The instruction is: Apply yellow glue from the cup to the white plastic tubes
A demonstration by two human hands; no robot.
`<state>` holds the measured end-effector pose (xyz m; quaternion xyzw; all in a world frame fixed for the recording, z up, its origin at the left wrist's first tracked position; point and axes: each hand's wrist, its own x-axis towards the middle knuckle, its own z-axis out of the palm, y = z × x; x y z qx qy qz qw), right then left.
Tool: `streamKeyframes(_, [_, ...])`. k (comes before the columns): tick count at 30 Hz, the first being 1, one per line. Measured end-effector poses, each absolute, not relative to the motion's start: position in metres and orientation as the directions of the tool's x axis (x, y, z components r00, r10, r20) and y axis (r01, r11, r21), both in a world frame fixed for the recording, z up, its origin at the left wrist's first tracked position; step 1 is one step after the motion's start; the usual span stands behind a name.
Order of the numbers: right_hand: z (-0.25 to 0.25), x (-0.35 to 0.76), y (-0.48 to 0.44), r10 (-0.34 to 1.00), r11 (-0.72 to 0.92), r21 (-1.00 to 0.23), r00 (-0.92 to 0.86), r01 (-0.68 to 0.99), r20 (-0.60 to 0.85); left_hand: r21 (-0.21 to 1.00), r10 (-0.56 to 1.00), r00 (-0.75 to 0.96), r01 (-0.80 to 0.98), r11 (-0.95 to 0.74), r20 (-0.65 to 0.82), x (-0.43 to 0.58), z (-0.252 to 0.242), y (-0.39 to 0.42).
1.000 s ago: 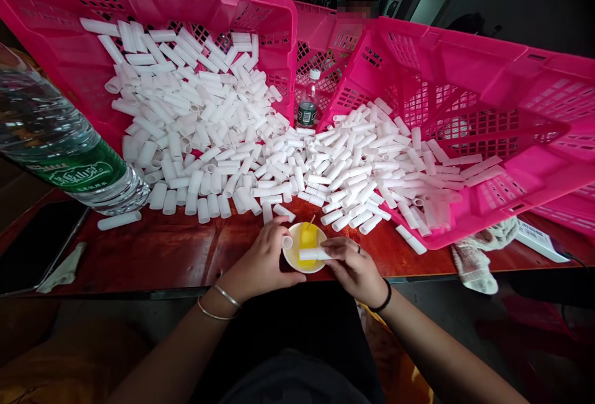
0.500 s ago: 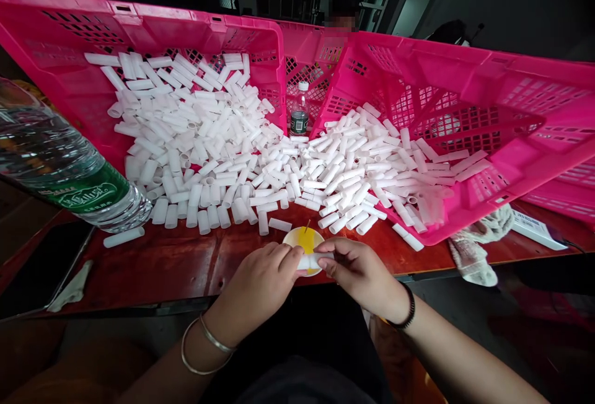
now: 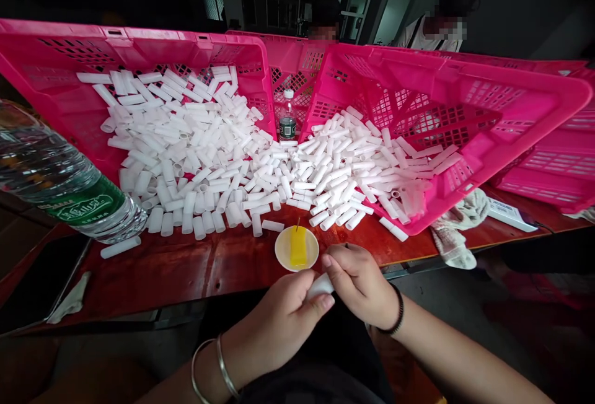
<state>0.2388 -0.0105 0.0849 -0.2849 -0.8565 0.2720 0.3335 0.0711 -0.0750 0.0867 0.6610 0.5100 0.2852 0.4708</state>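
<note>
Between my two hands is a short white plastic tube (image 3: 320,287), held near the table's front edge. My left hand (image 3: 290,311) is closed on its left part, thumb along the side. The fingers of my right hand (image 3: 360,280) wrap round its other end and hide it. Just beyond my hands sits a small round white dish (image 3: 282,254) with a yellow block (image 3: 298,246) in it and a thin stick rising from the block. Behind the dish lies a large heap of similar white tubes (image 3: 195,137).
Pink plastic crates (image 3: 465,82) lie tipped behind the heap. A large water bottle (image 3: 93,196) leans at left, near a dark phone-like slab (image 3: 41,274). A small bottle (image 3: 287,120) stands between crates. A cloth glove (image 3: 458,230) and white box (image 3: 511,214) lie right. People are beyond.
My hands have come down toward me with the tube, away from over the dish, which now shows fully. My right hand has closed round the tube's end. The view has tilted and shifted slightly.
</note>
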Motion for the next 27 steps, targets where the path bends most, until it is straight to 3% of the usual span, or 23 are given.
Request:
streamKeyframes(3, [0.093, 0.273, -0.013, 0.778, 0.585, -0.718, -0.510, 0.378, 0.365, 0.834, 0.948, 0.318, 0.517, -0.193, 0.022, 0.056, 0.090, -0.070])
streamKeyframes(7, [0.096, 0.294, -0.014, 0.842, 0.527, -0.726, -0.385, 0.441, 0.378, 0.787, 0.964, 0.239, 0.571, -0.233, 0.112, 0.051, 0.095, -0.057])
streamKeyframes(10, [0.094, 0.288, -0.021, 0.821, 0.561, -0.692, -0.411, 0.455, 0.396, 0.842, 0.944, 0.321, 0.489, -0.230, 0.072, 0.070, 0.094, -0.055])
streamKeyframes(13, [0.084, 0.295, -0.022, 0.826, 0.552, -0.706, -0.406, 0.444, 0.390, 0.902, 0.930, 0.363, 0.419, -0.108, -0.057, 0.091, 0.083, -0.059])
streamKeyframes(14, [0.077, 0.307, -0.018, 0.856, 0.515, -0.717, -0.335, 0.470, 0.395, 0.913, 0.932, 0.348, 0.405, -0.051, -0.102, 0.095, 0.077, -0.060])
streamKeyframes(16, [0.057, 0.345, -0.004, 0.908, 0.350, -0.750, -0.005, 0.561, 0.419, 0.932, 0.936, 0.301, 0.357, 0.066, -0.182, 0.100, 0.067, -0.058])
streamKeyframes(18, [0.032, 0.395, 0.017, 0.765, 0.081, -0.820, 0.492, 0.566, 0.416, 0.958, 0.928, 0.301, 0.245, 0.146, -0.219, 0.108, 0.061, -0.051])
streamKeyframes(20, [0.007, 0.441, 0.039, 0.686, -0.145, -0.917, 0.705, 0.372, 0.178, 0.978, 0.913, 0.354, 0.111, 0.175, -0.204, 0.125, 0.058, -0.040])
streamKeyframes(23, [-0.018, 0.477, 0.057, 0.755, -0.158, -0.957, 0.654, 0.242, 0.041, 0.992, 0.882, 0.455, 0.035, 0.120, -0.122, 0.173, 0.056, -0.017])
streamKeyframes(27, [-0.023, 0.472, 0.054, 0.850, -0.014, -0.992, 0.524, 0.129, 0.056, 0.934, 0.901, 0.434, 0.327, -0.144, -0.013, 0.259, 0.051, 0.028])
